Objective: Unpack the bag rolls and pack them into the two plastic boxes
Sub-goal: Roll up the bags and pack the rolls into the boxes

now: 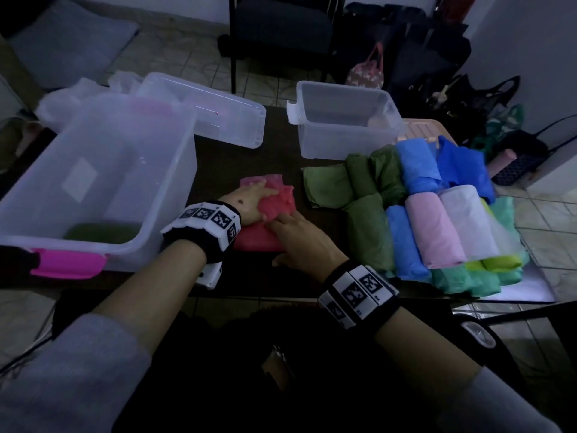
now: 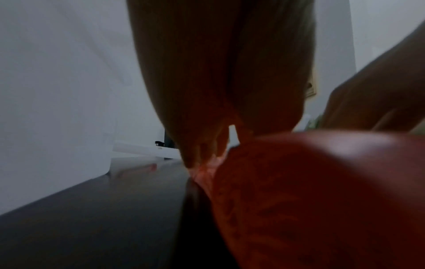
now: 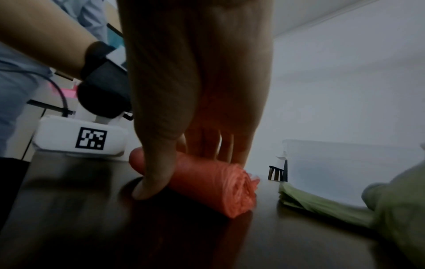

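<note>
Red plastic, crinkled and wound into a soft cylinder: that is the bag roll (image 1: 268, 220) I have under both hands on the dark worktop (image 1: 237, 160), between the large clear box (image 1: 131, 170) on my left and the heap of other rolls (image 1: 437, 220) on my right. From the right wrist view its near end shows tight spiral folds, and its loose edge looks frayed and paler. My left hand (image 1: 249, 203) lies on its far part, fingers fairly straight and pressing down. My right hand (image 3: 195, 102) covers the near part, fingers laid over the top, thumb (image 3: 154, 174) curled down its side to the worktop. A smaller clear box (image 1: 343, 120) stands behind the heap, which holds green, blue, pink, white and teal rolls.
</note>
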